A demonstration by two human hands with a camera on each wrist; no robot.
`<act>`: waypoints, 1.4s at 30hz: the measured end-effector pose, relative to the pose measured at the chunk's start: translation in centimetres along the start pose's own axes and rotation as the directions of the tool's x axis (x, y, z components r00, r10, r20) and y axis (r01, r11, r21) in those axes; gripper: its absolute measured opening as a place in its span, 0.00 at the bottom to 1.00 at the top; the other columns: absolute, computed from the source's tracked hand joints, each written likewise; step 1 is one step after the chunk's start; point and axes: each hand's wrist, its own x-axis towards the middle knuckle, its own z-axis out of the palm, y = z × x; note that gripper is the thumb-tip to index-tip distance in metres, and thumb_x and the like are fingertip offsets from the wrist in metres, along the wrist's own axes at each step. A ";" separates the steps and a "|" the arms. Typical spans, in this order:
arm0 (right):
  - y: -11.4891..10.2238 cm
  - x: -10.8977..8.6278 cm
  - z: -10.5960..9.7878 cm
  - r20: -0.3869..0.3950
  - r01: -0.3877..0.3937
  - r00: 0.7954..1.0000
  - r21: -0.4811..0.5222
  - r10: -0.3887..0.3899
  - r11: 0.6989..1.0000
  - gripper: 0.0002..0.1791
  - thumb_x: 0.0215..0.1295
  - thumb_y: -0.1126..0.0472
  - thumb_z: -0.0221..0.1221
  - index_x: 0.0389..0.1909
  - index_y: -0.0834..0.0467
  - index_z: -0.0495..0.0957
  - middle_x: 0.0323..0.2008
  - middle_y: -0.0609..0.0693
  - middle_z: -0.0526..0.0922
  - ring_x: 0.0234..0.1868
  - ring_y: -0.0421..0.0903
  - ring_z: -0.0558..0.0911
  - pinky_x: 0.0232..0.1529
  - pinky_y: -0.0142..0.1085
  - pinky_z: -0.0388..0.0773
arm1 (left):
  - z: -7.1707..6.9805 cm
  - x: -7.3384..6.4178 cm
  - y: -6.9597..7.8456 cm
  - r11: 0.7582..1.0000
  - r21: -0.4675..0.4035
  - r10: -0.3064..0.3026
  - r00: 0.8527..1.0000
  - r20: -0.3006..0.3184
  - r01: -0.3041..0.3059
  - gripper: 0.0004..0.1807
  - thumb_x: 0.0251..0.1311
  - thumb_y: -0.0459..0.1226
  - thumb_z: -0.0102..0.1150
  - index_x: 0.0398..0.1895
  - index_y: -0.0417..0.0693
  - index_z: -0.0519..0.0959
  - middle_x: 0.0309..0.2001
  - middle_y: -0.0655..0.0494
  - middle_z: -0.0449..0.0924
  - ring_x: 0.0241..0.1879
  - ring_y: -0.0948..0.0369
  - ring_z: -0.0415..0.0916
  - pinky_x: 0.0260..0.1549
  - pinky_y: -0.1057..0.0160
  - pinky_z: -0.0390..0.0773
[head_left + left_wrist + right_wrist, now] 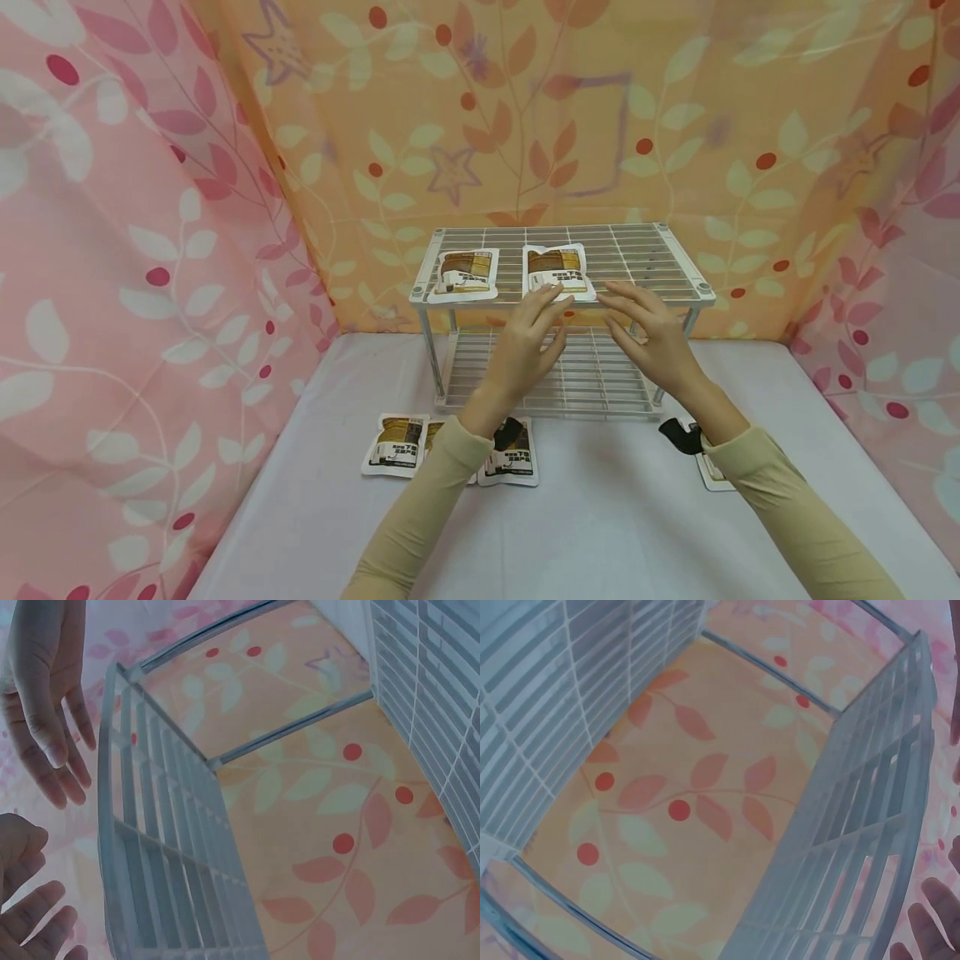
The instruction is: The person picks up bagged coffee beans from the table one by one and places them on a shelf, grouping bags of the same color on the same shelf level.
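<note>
In the head view, held the left hand (521, 346) and right hand (656, 342) apart at the front of the wire rack (637, 258), fingers extended, thumbs spread from them, nothing gripped. Found the central pouch (557, 271) lying on the top tier, at the left fingertips and just beside the right ones; could not tell touch from mere overlap. Judged it light and soft-bodied, firmer along the flat white seams, apt to slide on the wires and to crease rather than break; judged the two side seams best for taking hold. Saw a second pouch (468, 273) left of the grip, similarly pillow-shaped, printed brown and yellow. Noted three lower pouches (395, 442) on the white tablecloth (600, 533), below and left of the grip, the middle one mostly behind a sleeve (420, 517); another pouch (716, 479) below the right wrist, largely hidden.

In the left wrist view, saw both hands beyond the rack's edge, fingers loosely bent, no pouch visible; made out smooth pale slats and slim metal posts.

In the right wrist view, caught only fingers at the border; could not tell the grip there. Saw leaf-patterned cloth (697, 765) behind the rack.
</note>
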 end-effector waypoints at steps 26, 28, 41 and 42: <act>1.6 -5.3 -1.7 -0.099 0.012 0.995 -0.005 -0.012 1.000 0.27 0.45 0.80 0.61 0.50 0.61 0.79 0.55 0.60 0.75 0.55 0.58 0.71 0.59 0.26 0.62 | 3.6 -3.4 3.2 1.000 -0.017 0.017 0.995 0.098 -0.015 0.23 0.59 0.37 0.59 0.59 0.45 0.72 0.63 0.49 0.67 0.68 0.56 0.56 0.67 0.56 0.56; 1.8 -5.7 -1.8 -0.083 -0.010 0.997 -0.010 0.010 1.000 0.27 0.45 0.79 0.61 0.50 0.61 0.79 0.55 0.60 0.74 0.55 0.58 0.71 0.60 0.26 0.61 | 4.0 -3.6 3.3 1.000 -0.021 0.013 0.995 0.103 -0.011 0.23 0.59 0.37 0.59 0.59 0.45 0.71 0.63 0.49 0.67 0.67 0.54 0.58 0.66 0.56 0.57; 3.3 -8.9 -2.4 0.012 -0.095 0.995 -0.073 0.096 0.993 0.30 0.43 0.80 0.64 0.52 0.61 0.77 0.52 0.62 0.74 0.53 0.60 0.70 0.52 0.20 0.59 | 6.2 -5.0 4.5 0.998 -0.043 -0.030 0.981 0.190 0.039 0.24 0.60 0.40 0.57 0.60 0.47 0.69 0.62 0.52 0.68 0.64 0.57 0.63 0.67 0.61 0.54; 3.4 -9.1 -2.5 0.018 -0.094 0.995 -0.080 0.096 0.992 0.29 0.43 0.79 0.64 0.51 0.62 0.77 0.52 0.62 0.74 0.52 0.60 0.70 0.53 0.20 0.59 | 6.4 -5.1 4.6 0.998 -0.046 -0.034 0.979 0.199 0.044 0.24 0.61 0.40 0.57 0.61 0.47 0.69 0.62 0.52 0.68 0.64 0.58 0.62 0.68 0.62 0.53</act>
